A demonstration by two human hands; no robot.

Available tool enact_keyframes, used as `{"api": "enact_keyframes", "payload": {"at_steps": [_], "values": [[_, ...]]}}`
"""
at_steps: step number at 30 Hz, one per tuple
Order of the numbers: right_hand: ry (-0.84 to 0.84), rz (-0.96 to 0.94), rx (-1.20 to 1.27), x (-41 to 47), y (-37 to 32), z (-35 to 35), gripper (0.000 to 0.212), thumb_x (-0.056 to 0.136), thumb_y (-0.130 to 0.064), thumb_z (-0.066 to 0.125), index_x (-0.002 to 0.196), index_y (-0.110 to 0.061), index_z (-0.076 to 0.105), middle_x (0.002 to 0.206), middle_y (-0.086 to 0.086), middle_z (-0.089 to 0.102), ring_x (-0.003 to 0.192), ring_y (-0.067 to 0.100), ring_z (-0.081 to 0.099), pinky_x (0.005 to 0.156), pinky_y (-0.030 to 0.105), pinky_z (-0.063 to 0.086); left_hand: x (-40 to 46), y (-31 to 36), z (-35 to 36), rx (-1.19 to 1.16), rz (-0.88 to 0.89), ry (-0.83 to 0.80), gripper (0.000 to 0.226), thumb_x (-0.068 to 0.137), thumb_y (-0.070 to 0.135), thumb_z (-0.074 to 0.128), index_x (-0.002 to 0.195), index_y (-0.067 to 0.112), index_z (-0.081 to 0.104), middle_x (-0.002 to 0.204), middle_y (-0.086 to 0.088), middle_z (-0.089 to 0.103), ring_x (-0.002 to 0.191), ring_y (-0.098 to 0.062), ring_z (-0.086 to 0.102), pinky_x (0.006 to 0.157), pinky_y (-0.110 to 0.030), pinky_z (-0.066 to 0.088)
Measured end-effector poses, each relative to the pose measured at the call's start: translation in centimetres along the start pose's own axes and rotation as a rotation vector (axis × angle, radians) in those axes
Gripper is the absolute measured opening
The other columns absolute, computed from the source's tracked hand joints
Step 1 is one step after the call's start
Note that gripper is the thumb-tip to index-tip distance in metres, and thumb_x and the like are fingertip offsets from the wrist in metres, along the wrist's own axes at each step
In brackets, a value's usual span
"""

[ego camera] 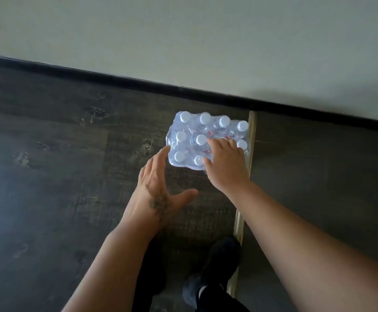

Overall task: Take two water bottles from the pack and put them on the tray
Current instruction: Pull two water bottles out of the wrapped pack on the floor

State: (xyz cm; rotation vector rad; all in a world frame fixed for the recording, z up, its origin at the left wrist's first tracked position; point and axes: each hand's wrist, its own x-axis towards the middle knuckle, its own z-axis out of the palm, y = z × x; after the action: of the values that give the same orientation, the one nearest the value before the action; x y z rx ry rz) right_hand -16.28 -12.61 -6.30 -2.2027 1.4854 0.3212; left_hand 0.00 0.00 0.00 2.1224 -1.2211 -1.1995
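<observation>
Shrink-wrapped pack [207, 140] of water bottles on floor [71, 154] by wall. Right hand [225, 164] spread flat on top, gripping nothing. Left hand [158, 188] open at pack's edge, empty. Probably heavy w/ slick, stretchy film; tear wrap, grab bottle necks below caps. No tray in view.

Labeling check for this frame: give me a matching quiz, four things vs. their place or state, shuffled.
Things:
1. left hand
2. right hand
3. pack
4. shoe

Place or state:
A. standing on the floor near the wall
B. resting on top of the pack
C. bottom of the view, on the floor
D. open, fingertips at the pack's left edge

Pairs: 1-D, 2-B, 3-A, 4-C
</observation>
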Motion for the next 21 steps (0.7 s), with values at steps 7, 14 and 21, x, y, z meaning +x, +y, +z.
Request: {"api": "enact_keyframes", "payload": {"at_steps": [7, 14, 21], "values": [[0.029, -0.038, -0.169, 5.3, 0.2, 2.4, 0.037, 0.108, -0.032, 0.063, 0.141, -0.015, 0.061, 0.139, 0.006, 0.071, 0.131, 0.032, 0.06, 0.108, 0.046, 0.048, 2.1, -1.3, 0.6, -0.068, 0.025, 0.049, 0.107, 0.073, 0.065, 0.08, 0.163, 0.04, 0.028, 0.154, 0.026, 0.038, 0.15, -0.01, 0.044, 0.115, -0.039, 0.047], [0.126, -0.133, -0.153, 5.9, 1.2, 2.1, 0.026, 0.105, -0.032, 0.067, 0.123, -0.014, 0.064, 0.119, 0.003, 0.08, 0.109, 0.031, 0.071, 0.083, 0.043, 0.051, 3.9, -1.1, 1.3, -0.035, 0.028, 0.036, 0.101, 0.081, 0.045, 0.091, 0.163, 0.037, 0.032, 0.161, 0.007, 0.052, 0.144, -0.016, 0.054, 0.11, -0.048, 0.057], [0.141, -0.212, 0.347, 1.8, 2.2, -3.8, 0.041, 0.106, -0.033, 0.068, 0.141, -0.015, 0.06, 0.135, 0.006, 0.077, 0.118, 0.029, 0.075, 0.091, 0.045, 0.063, 4.7, -1.1, 1.3, -0.06, 0.022, 0.013, 0.103, 0.079, 0.037, 0.096, 0.162, 0.033, 0.035, 0.159, 0.004, 0.054, 0.142, -0.016, 0.056, 0.111, -0.05, 0.057]]}}
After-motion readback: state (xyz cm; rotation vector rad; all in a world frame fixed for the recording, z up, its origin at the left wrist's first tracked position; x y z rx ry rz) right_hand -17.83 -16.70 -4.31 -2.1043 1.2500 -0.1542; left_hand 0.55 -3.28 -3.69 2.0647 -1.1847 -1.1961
